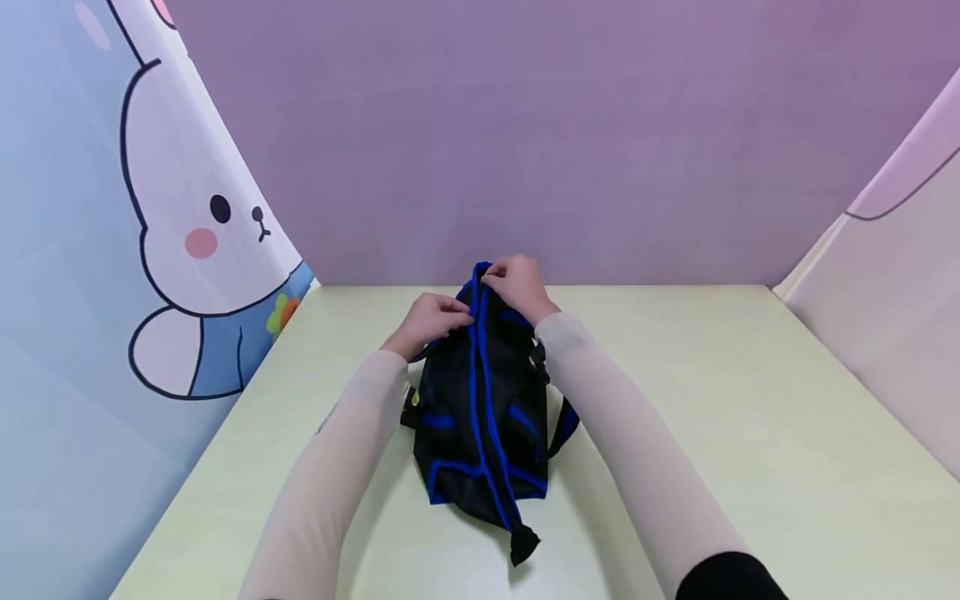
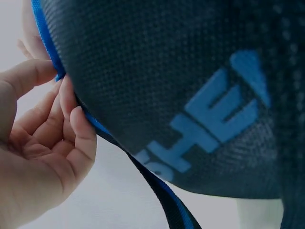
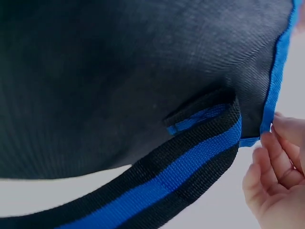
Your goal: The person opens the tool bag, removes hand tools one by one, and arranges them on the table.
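A black bag [image 1: 450, 392] with blue edging stands on the table, its long blue-trimmed seam running from the far end toward the near edge. My left hand [image 1: 432, 322] pinches the blue edging partway along the top; in the left wrist view, the left hand [image 2: 52, 129] has thumb and fingertips on that trim beside blue printed letters [image 2: 209, 114]. At the far top corner my right hand [image 1: 517, 283] pinches the edging. The right wrist view has the right hand [image 3: 281, 167] at this corner, near a black strap with a blue stripe [image 3: 167, 176]. The bag's inside is hidden.
The bag rests on a pale yellow-green table [image 1: 675, 400]. Behind it rises a purple wall [image 1: 570, 125], with a printed cartoon panel [image 1: 202, 250] at the left and a pale panel [image 1: 892, 292] at the right. A black end tab [image 1: 523, 546] hangs at the bag's near end.
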Tool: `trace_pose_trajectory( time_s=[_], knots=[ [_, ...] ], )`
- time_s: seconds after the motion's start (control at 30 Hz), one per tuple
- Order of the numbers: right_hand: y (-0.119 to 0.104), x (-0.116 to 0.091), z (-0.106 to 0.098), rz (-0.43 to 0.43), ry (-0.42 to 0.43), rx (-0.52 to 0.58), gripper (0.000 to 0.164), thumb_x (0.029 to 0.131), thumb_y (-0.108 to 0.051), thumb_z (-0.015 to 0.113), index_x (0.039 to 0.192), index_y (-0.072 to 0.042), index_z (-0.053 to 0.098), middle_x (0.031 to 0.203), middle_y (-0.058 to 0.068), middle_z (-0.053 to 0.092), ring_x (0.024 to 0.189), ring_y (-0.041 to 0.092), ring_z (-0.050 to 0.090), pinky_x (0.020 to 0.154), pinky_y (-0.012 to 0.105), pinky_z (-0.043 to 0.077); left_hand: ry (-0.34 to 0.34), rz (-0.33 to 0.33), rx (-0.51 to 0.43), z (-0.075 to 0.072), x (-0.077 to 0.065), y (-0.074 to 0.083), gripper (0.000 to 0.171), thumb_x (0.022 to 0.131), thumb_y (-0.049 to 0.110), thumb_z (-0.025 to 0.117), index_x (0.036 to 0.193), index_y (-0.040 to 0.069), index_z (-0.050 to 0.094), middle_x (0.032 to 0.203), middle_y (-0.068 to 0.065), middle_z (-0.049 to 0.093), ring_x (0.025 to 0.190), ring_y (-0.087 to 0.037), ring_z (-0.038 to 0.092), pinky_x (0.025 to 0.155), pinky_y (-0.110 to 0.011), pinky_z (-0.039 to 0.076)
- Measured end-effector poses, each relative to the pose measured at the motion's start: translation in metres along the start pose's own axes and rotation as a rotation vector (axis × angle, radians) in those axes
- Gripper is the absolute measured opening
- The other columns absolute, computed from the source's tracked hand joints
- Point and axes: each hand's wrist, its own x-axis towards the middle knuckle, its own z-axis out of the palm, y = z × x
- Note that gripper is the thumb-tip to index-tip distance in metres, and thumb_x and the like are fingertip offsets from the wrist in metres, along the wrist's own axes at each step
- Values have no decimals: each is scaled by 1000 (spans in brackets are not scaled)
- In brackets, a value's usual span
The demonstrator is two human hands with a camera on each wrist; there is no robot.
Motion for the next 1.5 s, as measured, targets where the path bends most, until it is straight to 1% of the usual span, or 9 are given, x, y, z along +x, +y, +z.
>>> trace_pose_trajectory(
  time_s=[0.13,0.33,0.47,0.67,0.93,1.1,1.27,1.37,1.5],
  knots=[
    [0,-1,-2,63,12,88,17,96,-14,67,93,-2,77,93,13,72,84,25,65,75,34,53,-21,-8,-74,-2,0,-2,27,94,15,70,113,-4,71,94,-14,72,74,-15,63,65,-23,55],
    [-4,0,-2,162,-29,144,20,99,-13,63,90,-1,76,83,11,70,72,20,63,62,28,50,-58,3,-228,-1,-1,-9,29,95,6,67,116,-13,66,102,-22,71,71,-12,67,69,-30,60],
    [-7,-2,-3,182,-53,141,20,99,-13,62,91,-1,76,83,11,70,69,19,62,57,26,49,-50,11,-297,2,-2,-11,28,94,1,65,116,-16,64,100,-20,70,69,-11,66,68,-29,60],
    [-12,-6,-6,175,-98,120,18,98,-11,63,89,0,75,82,11,71,66,18,62,53,24,50,-19,30,-308,5,-5,-8,26,95,-1,64,116,-16,64,104,-24,69,68,-12,66,69,-29,60],
    [-13,-12,-10,179,-195,109,17,97,-11,65,88,-1,75,77,9,70,64,18,63,62,35,57,3,1,-333,6,-5,-8,27,95,-1,64,117,-15,64,107,-25,69,70,-12,67,70,-29,60],
    [-11,-15,-11,161,-270,110,18,97,-12,66,88,0,75,74,8,69,60,16,62,61,34,57,16,-13,-335,7,-4,-10,26,95,0,64,118,-13,65,108,-25,69,72,-12,66,71,-29,60],
    [-7,-19,-10,131,-346,134,19,97,-12,65,90,3,74,71,6,68,57,13,61,56,27,55,33,-3,-347,9,-3,-13,26,95,0,64,117,-14,65,111,-26,68,70,-12,66,70,-28,60],
    [-5,-22,-9,133,-372,151,19,97,-11,65,89,4,74,69,5,68,57,13,61,55,25,54,34,5,-359,9,-3,-14,27,95,-1,64,117,-15,64,112,-27,68,68,-11,66,69,-27,60],
    [-5,-25,-8,126,-398,148,20,96,-12,66,86,3,73,69,6,67,57,13,61,56,27,56,41,14,-368,10,-3,-16,27,95,-1,64,118,-15,64,113,-28,67,67,-10,66,69,-26,59]
  ],
)
